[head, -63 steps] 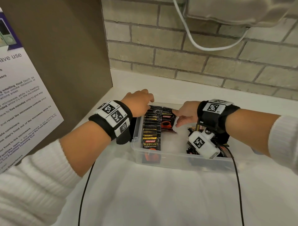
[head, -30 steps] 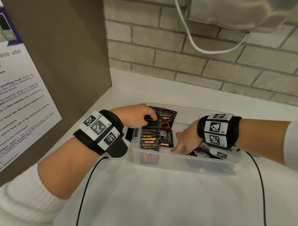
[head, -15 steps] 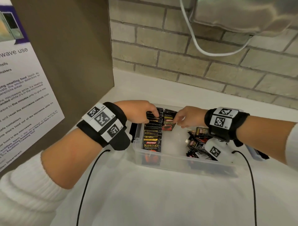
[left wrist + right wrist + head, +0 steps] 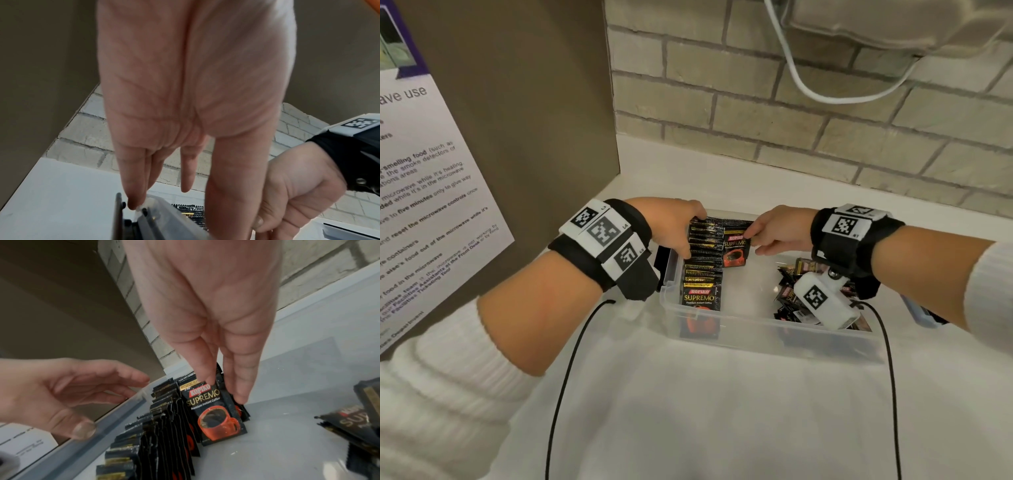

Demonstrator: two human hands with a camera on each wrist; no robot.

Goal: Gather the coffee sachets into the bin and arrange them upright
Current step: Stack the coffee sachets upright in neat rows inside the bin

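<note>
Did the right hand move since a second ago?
Yes. The right hand went from the bin's near wall up to its far end, by the sachet row.

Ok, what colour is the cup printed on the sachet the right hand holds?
Red, on a black sachet; clearest in the right wrist view.

- The bin (image 4: 763, 329) under my hands is clear plastic, smooth, with a slightly frosted floor.
- The sachets (image 4: 702, 270) are glossy black foil with shiny gold bands; the one between my right fingers (image 4: 239, 386) catches the light on its printed red cup.
- My worktop (image 4: 688, 411) looks smooth, matt white.
- The wall (image 4: 774, 113) behind is rough, matt brick.
- My wrist bands (image 4: 856, 240) are matt black cloth carrying white plastic tags.
- My sleeve (image 4: 431, 394) is ribbed white knit.
</note>
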